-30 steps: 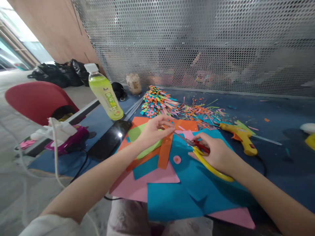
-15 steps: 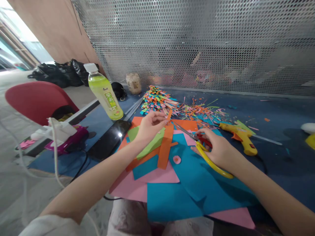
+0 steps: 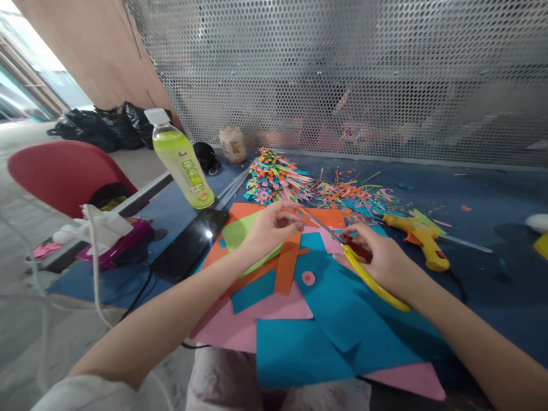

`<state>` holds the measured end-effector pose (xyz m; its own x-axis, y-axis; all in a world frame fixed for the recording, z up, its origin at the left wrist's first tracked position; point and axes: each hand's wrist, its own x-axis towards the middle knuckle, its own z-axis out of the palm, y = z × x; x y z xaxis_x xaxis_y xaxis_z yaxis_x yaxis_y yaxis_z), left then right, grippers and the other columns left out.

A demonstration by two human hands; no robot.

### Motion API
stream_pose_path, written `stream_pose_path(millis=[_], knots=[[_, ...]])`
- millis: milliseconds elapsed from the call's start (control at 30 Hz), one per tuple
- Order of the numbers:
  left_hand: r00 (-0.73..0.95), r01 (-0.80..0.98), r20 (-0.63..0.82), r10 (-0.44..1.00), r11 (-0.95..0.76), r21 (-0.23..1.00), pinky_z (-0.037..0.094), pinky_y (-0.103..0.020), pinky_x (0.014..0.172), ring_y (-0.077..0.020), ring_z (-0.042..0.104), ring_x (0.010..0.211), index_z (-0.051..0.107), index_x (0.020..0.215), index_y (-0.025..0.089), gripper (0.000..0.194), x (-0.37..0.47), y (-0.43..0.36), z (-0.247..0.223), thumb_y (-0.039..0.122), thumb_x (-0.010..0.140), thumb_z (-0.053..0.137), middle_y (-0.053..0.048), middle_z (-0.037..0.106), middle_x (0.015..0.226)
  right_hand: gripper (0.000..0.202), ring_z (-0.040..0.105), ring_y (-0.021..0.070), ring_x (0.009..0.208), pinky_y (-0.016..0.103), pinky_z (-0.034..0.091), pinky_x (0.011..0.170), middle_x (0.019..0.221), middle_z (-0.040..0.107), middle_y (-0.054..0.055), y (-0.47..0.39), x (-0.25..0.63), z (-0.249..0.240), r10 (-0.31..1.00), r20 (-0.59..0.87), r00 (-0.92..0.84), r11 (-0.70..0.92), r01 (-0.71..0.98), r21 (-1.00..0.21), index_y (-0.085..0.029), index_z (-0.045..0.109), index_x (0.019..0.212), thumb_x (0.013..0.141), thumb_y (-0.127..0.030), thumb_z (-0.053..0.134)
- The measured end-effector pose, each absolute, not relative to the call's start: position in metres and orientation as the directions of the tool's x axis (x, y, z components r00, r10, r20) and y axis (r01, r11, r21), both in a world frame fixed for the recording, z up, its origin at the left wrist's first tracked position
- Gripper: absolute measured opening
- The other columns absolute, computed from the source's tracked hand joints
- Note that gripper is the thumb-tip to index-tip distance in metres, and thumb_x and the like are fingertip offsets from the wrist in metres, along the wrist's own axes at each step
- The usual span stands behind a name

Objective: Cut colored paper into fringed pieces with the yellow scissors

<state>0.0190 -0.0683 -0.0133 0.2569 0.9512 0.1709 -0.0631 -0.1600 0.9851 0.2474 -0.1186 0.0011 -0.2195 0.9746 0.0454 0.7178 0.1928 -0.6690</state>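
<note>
My right hand (image 3: 379, 257) grips a pair of scissors (image 3: 372, 288) with yellow and red handles, thumb and fingers at the loops. The narrow blades point up and left, and their tips reach my left hand (image 3: 274, 228). The left fingers are curled, with thumb and forefinger close together. Whatever sits between them is too small or hidden to name. Below that hand lies an orange paper strip (image 3: 286, 268) on a green sheet (image 3: 237, 231). A small pink paper disc with an orange centre (image 3: 308, 278) rests on a blue sheet (image 3: 338, 308).
Behind the hands stands a cone of multicoloured paper pieces (image 3: 274, 174), beside scattered paper scraps (image 3: 351, 191). To the right lies a yellow glue gun (image 3: 422, 240). A phone (image 3: 190, 242), a drink bottle (image 3: 184, 162) and a purple tissue holder (image 3: 115, 242) are at left.
The orange strip end that stood up from my left fingertips no longer shows. My left hand has shifted slightly right and its fingers have moved. The scissors stay near the same place.
</note>
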Motion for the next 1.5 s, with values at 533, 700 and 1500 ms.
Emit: stream_pose_path(millis=[533,700,1500], knots=[[0.260,-0.049,0.164,0.952,-0.157,0.986,0.054,-0.031,0.078,-0.0158,0.071,0.076,0.058,0.101,0.017,0.035,0.021,-0.068,-0.018,0.020,0.069,0.073,-0.001,0.072,0.076,0.027,0.067,0.0216,0.065,0.030,0.048,0.058,0.071,0.069,0.001,-0.117,0.248,-0.003,0.978,0.047,-0.204,0.182,0.714,-0.676,-0.025,0.050,0.094,0.075,-0.038,0.065],[0.260,-0.057,0.156,0.953,-0.146,0.988,0.053,-0.029,0.077,-0.0143,0.070,0.074,0.059,0.102,0.016,0.036,0.022,-0.068,-0.019,0.019,0.069,0.073,0.000,0.072,0.075,0.029,0.066,0.0212,0.063,0.030,0.048,0.058,0.071,0.069,0.002,-0.117,0.248,-0.004,0.979,0.061,-0.192,0.183,0.717,-0.672,-0.024,0.050,0.094,0.074,-0.039,0.065],[0.223,-0.015,0.155,0.962,-0.155,0.988,0.051,-0.028,0.075,-0.0136,0.068,0.073,0.064,0.084,0.015,0.015,0.025,-0.056,-0.029,0.019,0.071,0.070,-0.001,0.070,0.074,0.034,0.069,0.0311,0.072,0.035,0.046,0.056,0.074,0.071,0.009,-0.080,0.280,-0.020,0.970,0.231,0.076,0.009,0.938,-0.347,-0.022,0.057,0.096,0.075,-0.048,0.063]])
